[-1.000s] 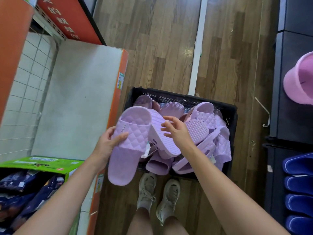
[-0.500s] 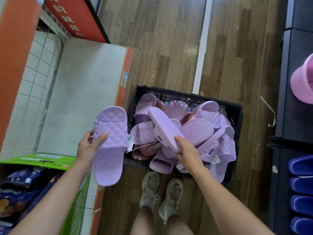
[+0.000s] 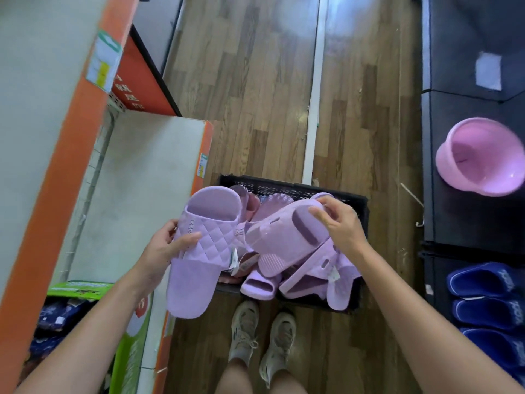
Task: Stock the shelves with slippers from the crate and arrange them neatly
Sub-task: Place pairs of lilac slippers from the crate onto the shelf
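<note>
A black plastic crate [image 3: 360, 206] stands on the wooden floor in front of my feet, filled with several lilac slippers [image 3: 260, 284]. My left hand [image 3: 166, 248] grips a quilted lilac slipper [image 3: 204, 245] by its strap, held upright over the crate's left edge. My right hand [image 3: 339, 221] holds a second lilac slipper [image 3: 287, 234] by its end, lifted above the pile with its sole side partly turned up. A tag hangs between the two held slippers. To the left is a pale shelf board [image 3: 136, 191] with an orange front edge.
An upper shelf with an orange edge [image 3: 74, 132] juts out at the left. A green box [image 3: 130, 336] with dark packets sits on the lower left shelf. At the right, a dark rack holds a pink basin [image 3: 483, 157] and several navy slippers [image 3: 488, 308].
My right hand has lifted its slipper higher and turned it over above the pile. The left hand with the quilted slipper has moved right, closer to it. The camera tilted up and left.
</note>
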Available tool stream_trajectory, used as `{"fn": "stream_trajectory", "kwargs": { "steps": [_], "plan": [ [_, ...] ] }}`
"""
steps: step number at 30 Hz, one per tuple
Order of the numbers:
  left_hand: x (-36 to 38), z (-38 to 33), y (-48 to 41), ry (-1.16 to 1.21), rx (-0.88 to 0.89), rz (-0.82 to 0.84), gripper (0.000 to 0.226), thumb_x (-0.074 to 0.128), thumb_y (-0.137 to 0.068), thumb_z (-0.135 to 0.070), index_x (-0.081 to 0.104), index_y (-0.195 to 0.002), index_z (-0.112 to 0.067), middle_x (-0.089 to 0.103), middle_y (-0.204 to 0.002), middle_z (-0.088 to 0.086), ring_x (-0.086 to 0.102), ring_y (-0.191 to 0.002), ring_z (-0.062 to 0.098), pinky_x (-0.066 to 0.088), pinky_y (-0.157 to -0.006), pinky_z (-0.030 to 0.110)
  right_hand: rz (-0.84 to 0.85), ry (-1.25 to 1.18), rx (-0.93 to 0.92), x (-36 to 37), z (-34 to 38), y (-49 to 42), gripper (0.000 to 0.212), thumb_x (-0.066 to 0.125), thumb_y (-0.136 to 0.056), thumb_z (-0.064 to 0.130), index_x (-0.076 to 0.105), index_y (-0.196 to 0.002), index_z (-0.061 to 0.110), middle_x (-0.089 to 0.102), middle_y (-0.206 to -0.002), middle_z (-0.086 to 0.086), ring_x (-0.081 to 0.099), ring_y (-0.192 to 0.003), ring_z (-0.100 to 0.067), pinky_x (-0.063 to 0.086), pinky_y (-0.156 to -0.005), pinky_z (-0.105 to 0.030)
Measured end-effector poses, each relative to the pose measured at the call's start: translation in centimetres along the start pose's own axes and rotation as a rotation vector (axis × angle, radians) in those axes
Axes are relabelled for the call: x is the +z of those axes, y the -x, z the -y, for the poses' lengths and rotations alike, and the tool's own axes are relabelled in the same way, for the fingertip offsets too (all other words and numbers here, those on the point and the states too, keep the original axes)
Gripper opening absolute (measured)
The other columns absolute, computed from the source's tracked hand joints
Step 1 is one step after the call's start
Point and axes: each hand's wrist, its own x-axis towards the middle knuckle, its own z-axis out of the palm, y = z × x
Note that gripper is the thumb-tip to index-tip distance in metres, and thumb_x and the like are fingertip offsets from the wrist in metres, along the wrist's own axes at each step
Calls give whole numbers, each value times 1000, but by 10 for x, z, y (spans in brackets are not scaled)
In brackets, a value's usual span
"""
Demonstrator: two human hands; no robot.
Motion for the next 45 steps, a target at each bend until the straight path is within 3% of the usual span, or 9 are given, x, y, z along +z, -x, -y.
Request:
{"fn": "stream_trajectory", "kwargs": {
  "steps": [5,8,13,28,31,35,38,42,45],
  "plan": [
    [34,-53,25,59,-43,244,93,87,-48,-48,53,-124,-7,63,-119,19,62,-104,33,53,-83,37,15,-111,-63,-46,63,19,18,55,-83,40,61,-70,29,43,-59,7,35,-57,-6,30,-57,-25],
    [58,-88,45,82,-55,345,85,88,-44,-45,60,-115,-6,68,-110,15,67,-95,25,55,-74,29,38,-200,-61,-73,93,39,39,55,-80,48,64,-76,10,42,-68,-8,35,-65,-19,28,-60,-29],
    [86,-139,76,15,0,368,78,79,-53,-41,58,-115,0,66,-112,19,66,-95,25,55,-74,28,-43,-262,0,-119,130,81,23,56,-92,20,65,-74,9,55,-65,-5,47,-61,-9,38,-57,-24],
    [253,-234,148,-254,234,635,66,81,-42,-48,57,-88,-8,62,-77,3,60,-69,17,46,-66,30,-662,-371,104,-251,142,248,2,66,-85,21,67,-84,23,68,-81,6,63,-76,-8,54,-67,-25],
    [301,-239,167,-285,244,741,84,87,-36,-54,59,-98,-5,66,-86,6,64,-79,19,49,-73,34,-807,-365,88,-279,132,289,8,67,-84,20,64,-81,26,67,-78,9,60,-71,-2,47,-61,-16],
    [366,-240,200,-369,280,877,75,80,-45,-51,60,-101,-6,64,-88,6,61,-83,19,47,-74,32,-960,-333,94,-316,117,347,6,66,-85,18,65,-79,21,65,-66,17,57,-62,2,43,-55,-11],
    [418,-236,231,-443,314,953,91,82,-27,-67,61,-98,-14,69,-83,-2,65,-77,13,48,-67,27,-1040,-291,130,-345,102,391,2,65,-86,21,65,-86,19,66,-77,10,59,-72,-3,45,-60,-14],
    [484,-221,276,-447,294,1059,101,80,-21,-71,59,-109,-27,68,-103,0,65,-96,18,53,-76,32,-1166,-241,143,-385,81,451,3,65,-85,16,67,-83,18,68,-79,5,58,-72,-2,45,-64,-14],
    [529,-212,314,-435,293,1120,89,82,-22,-66,60,-101,-31,67,-100,-3,61,-99,17,52,-83,39,-1261,-233,159,-415,69,495,8,64,-85,15,67,-81,22,68,-79,9,59,-72,-1,45,-66,-16]
  ]
}}
